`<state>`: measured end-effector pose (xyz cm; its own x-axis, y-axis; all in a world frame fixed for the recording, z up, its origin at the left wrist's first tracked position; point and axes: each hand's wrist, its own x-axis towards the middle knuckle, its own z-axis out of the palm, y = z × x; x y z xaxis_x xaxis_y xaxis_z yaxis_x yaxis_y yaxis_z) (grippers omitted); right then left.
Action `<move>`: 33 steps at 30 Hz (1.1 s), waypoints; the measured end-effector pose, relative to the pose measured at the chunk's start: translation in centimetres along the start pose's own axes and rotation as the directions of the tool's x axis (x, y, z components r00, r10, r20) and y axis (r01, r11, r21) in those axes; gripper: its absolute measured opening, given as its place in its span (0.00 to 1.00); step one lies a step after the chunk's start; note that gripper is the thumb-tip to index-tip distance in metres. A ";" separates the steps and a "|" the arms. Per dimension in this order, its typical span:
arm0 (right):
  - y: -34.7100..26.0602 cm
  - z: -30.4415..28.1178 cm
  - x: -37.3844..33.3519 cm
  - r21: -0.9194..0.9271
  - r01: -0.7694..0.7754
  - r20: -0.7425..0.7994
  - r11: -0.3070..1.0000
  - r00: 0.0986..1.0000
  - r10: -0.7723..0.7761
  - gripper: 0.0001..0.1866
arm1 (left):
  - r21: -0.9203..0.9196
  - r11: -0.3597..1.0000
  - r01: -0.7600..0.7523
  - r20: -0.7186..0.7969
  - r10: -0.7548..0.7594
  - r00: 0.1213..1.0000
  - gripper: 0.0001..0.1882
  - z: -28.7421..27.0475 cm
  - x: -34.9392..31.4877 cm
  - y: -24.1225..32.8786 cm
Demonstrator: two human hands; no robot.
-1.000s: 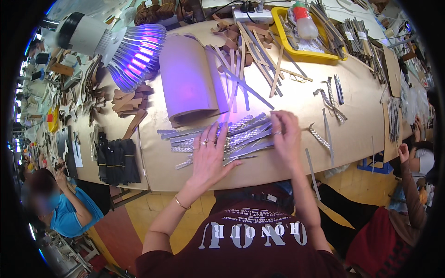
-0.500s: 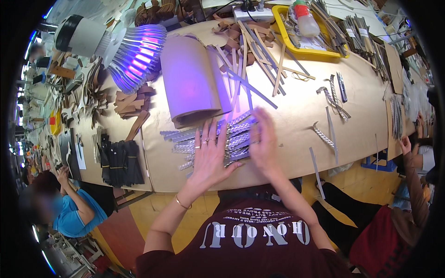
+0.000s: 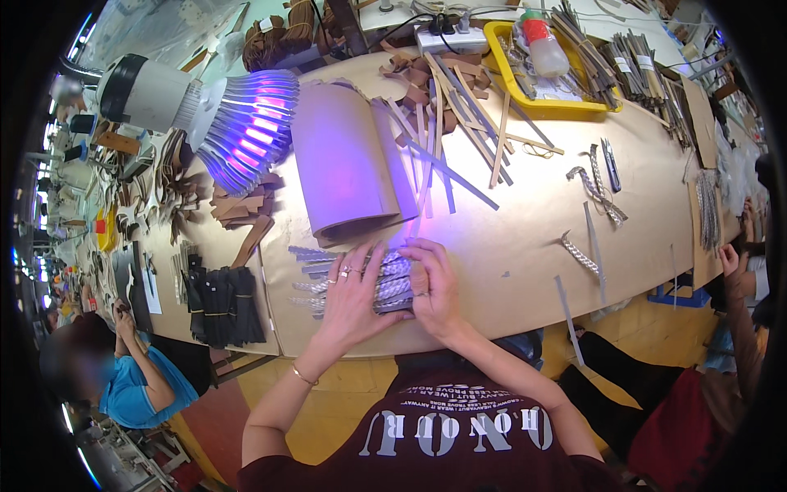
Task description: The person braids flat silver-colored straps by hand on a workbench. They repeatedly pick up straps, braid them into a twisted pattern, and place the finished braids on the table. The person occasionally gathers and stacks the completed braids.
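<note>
A bunch of silvery braided strips (image 3: 393, 283), with flat grey tails at its left end, lies on the table in front of me. My left hand (image 3: 355, 297) is laid across the bunch from above, its fingers close together and its thumb along the near side. Curled around the right end of the same strips is my right hand (image 3: 436, 293), fingertips bent over the top. Both palms hide much of the bunch. Just beyond it rests a large curved brown board (image 3: 344, 164), lit purple by the lamp (image 3: 246, 131).
Loose flat strips (image 3: 451, 176) lie beyond the board, near a yellow tray (image 3: 566, 107). Cut braid pieces (image 3: 597, 197) and snips (image 3: 610, 164) are at the right. Black strip bundles (image 3: 221, 303) sit at the left. Co-workers (image 3: 143, 369) are seated on both sides.
My right hand has come down and left from above the strips' right end and now closes around them. My left hand's fingers have drawn closer together on the bunch. The view has shifted slightly.
</note>
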<state>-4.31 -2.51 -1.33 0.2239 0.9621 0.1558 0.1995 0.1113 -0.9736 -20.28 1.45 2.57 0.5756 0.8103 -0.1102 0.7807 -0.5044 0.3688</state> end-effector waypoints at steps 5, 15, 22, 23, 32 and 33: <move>-0.2 -1.9 -0.7 0.034 -0.079 -0.053 0.996 0.995 0.081 0.20 | -0.047 0.998 -0.037 -0.066 0.034 0.997 0.50 0.2 -1.0 -0.5; -4.6 -7.8 -3.2 0.662 -0.749 0.507 -0.006 0.443 0.739 0.29 | -0.018 0.997 -0.077 0.134 0.079 0.988 0.42 -1.0 0.3 -1.0; -3.4 -2.3 -1.5 0.688 -0.709 0.598 -0.156 0.432 0.675 0.31 | -0.114 0.992 -0.057 0.208 0.080 0.975 0.39 -1.2 1.2 -0.9; -3.5 -2.1 -1.1 0.670 -0.734 0.598 -0.109 0.447 0.665 0.31 | -0.130 0.989 -0.066 0.188 0.090 0.978 0.39 -1.3 1.3 -1.0; -4.7 -4.4 2.5 0.572 -0.774 0.563 0.270 0.610 0.557 0.29 | -0.495 0.868 0.019 0.111 0.042 0.993 0.31 -3.5 3.7 -2.6; -4.6 -5.7 2.4 0.579 -0.746 0.577 0.329 0.660 0.480 0.29 | -0.685 0.726 -0.057 0.035 0.111 0.993 0.26 -3.8 4.0 -2.2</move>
<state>0.74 -2.10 4.47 -0.3071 0.8326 -0.4609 -0.6540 -0.5365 -0.5333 -20.61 6.97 4.80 0.6667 0.7386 -0.1005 0.3670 -0.2079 0.9067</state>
